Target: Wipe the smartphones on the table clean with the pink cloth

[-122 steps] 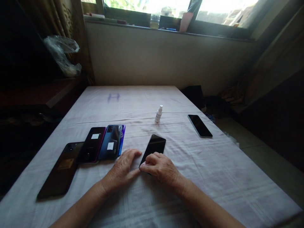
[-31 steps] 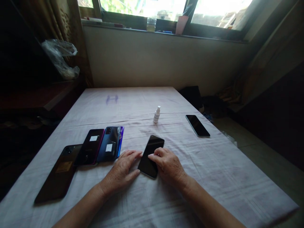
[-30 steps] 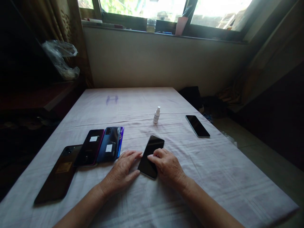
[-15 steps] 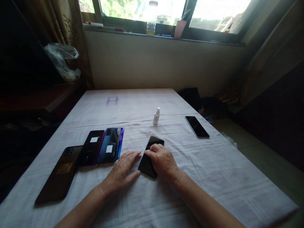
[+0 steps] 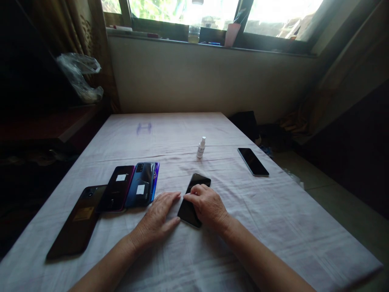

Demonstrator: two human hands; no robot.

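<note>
A black smartphone [image 5: 188, 213] lies screen up on the cloth-covered table, tilted a little to the right. My right hand [image 5: 209, 205] rests over its right side, fingers bent and pressed together above the glass; whatever they may pinch is hidden or too small to make out. My left hand [image 5: 162, 215] lies beside the phone's left edge with thumb and fingers apart, the thumb tip at its lower left corner. Beyond the phone stands a small white bottle [image 5: 201, 148] with a pointed cap.
To the left lie a brown phone [image 5: 75, 223], a dark phone with a magenta edge [image 5: 117, 190] and a blue phone [image 5: 141, 184] overlapping another purple-blue one. Another phone [image 5: 253, 162] lies near the right edge of the table [image 5: 273, 227]. A window sill [image 5: 170, 40] runs behind.
My right fingers have shifted very slightly left on the phone's glass. My left hand stays in place, and the view has tilted a touch.
</note>
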